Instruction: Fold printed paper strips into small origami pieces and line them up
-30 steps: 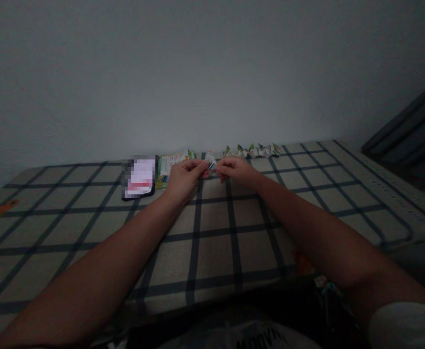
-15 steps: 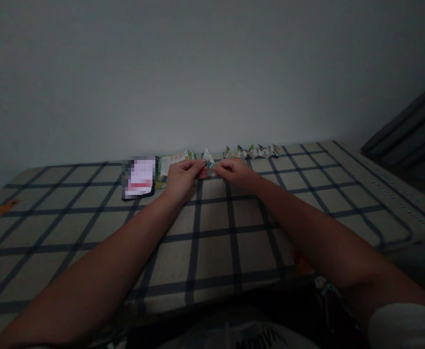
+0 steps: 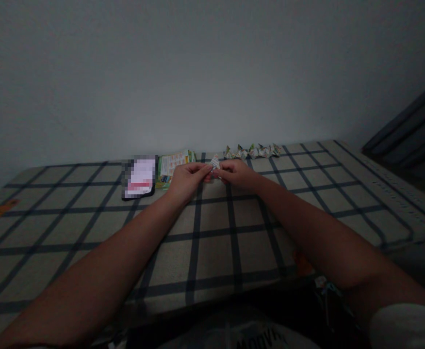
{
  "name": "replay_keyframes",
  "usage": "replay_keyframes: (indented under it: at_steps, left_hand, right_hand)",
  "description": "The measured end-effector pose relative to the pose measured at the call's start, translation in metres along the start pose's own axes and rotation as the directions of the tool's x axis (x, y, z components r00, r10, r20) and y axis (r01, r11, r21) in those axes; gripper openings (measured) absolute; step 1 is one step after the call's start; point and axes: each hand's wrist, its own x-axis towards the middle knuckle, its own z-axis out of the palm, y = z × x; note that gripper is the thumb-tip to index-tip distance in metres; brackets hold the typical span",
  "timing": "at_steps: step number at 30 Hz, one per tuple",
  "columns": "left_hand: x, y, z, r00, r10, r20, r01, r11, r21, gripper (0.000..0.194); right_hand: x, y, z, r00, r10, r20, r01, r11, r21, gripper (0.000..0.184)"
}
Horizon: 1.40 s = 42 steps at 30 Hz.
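A small piece of folded printed paper [image 3: 215, 162] is held between my two hands, above the far part of the table. My left hand [image 3: 189, 176] pinches its left side between thumb and fingers. On the right side, the fingers of my right hand [image 3: 237, 173] are closed on the same paper. Its lower part is partly hidden by my fingertips. Just behind my right hand lies a row of several folded paper pieces [image 3: 261, 151], pointed and printed in green and white.
A checked cloth [image 3: 212, 252] covers the table, which meets a plain wall [image 3: 212, 77]. Left of my hands lie a phone with a blurred screen [image 3: 139, 177] and a stack of green printed sheets [image 3: 176, 162]. A dark curtain [image 3: 412, 126] hangs at the right.
The paper has turned and shifted slightly right; its pointed tip no longer stands as high. My left hand has moved right, closer to my right hand.
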Motion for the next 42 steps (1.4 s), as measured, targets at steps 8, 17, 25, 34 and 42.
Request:
replay_keyframes:
  at_steps: [8,17,25,34,42]
  left_hand:
    - [-0.002,0.008,-0.001,0.994,0.085,-0.063,-0.077,0.989,0.127,0.028]
    - [-0.001,0.008,0.000,0.997,0.053,-0.063,-0.048,0.996,0.080,0.033]
    - [0.000,0.006,-0.003,0.999,0.048,0.016,-0.049,0.996,0.074,0.031]
    - [0.000,-0.002,-0.005,0.990,0.077,0.117,-0.094,0.985,0.146,0.030]
    - [-0.003,0.004,-0.001,0.978,0.002,0.210,-0.023,0.995,0.098,0.033]
  right_hand:
    - [-0.001,-0.006,0.002,0.999,-0.003,-0.052,0.000,0.997,-0.072,0.034]
    - [0.003,0.000,-0.001,0.995,-0.094,-0.020,0.090,0.981,-0.170,0.032]
    - [0.001,0.004,0.000,0.995,-0.070,-0.065,0.068,0.997,-0.021,0.038]
    - [0.005,0.013,0.003,0.992,0.001,-0.130,0.030,0.971,0.238,0.043]
    - [0.003,0.006,-0.003,0.985,0.002,-0.172,0.024,0.988,0.152,0.048]
